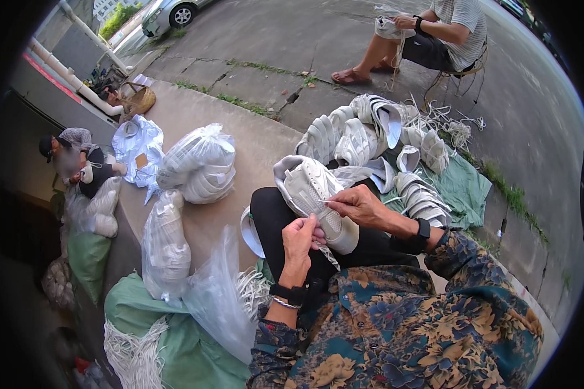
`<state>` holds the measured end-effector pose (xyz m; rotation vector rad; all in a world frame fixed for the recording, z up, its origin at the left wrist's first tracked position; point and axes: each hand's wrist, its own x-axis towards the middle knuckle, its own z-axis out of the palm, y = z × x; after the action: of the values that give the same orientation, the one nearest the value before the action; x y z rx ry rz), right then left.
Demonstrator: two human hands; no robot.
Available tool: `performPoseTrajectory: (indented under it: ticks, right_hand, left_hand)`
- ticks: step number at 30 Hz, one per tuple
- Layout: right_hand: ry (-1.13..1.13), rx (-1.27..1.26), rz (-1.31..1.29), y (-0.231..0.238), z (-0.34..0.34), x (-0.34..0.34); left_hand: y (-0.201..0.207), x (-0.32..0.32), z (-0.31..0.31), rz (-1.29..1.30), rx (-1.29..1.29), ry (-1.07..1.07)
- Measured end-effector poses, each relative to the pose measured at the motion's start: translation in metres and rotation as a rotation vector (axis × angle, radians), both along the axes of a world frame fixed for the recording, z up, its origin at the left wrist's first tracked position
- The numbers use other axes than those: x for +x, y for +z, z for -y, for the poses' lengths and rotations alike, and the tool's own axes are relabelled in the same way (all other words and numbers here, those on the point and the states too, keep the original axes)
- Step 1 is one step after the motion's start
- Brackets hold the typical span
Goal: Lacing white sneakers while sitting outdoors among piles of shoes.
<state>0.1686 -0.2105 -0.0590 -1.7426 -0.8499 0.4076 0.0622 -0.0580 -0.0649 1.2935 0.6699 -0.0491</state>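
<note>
A white shoe upper [308, 189] with a mesh panel lies slanted across my dark-trousered lap. My right hand [363, 209] pinches a thin white shoelace [324, 202] over the upper's lacing area. Just to its left, my left hand [298, 241] is closed, thumb and fingertips pressed together at the upper's side. Whether a strand of lace is also between those fingertips, I cannot tell. A lace end [331, 259] hangs below the upper, near my left fingers.
Several white shoe uppers [353, 142] and loose laces [457, 133] lie on green cloth [464, 188] ahead. Filled clear bags [198, 162], a green sack [204, 356] and lace bundles [136, 353] are at left. Two people sit nearby, one [457, 32] at far right, another [78, 155] at left.
</note>
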Motion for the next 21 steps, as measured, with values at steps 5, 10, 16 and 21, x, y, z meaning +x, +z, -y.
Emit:
performPoseTrajectory:
  ticks: [5,10,16,21]
  right_hand:
    - [-0.040,-0.117,0.204,0.002,0.002,0.001]
    - [-0.055,-0.111,0.208,0.004,0.001,0.004]
    - [0.022,0.024,0.333,0.002,-0.008,0.008]
    - [0.068,-0.095,0.579,0.005,-0.013,0.008]
  left_hand:
    - [-0.004,0.006,-0.002,-0.038,-0.078,0.055]
    - [-0.009,0.010,-0.002,-0.054,-0.070,0.041]
    - [-0.013,0.011,0.000,-0.064,-0.053,0.086]
    - [-0.014,0.009,0.001,-0.027,-0.071,0.084]
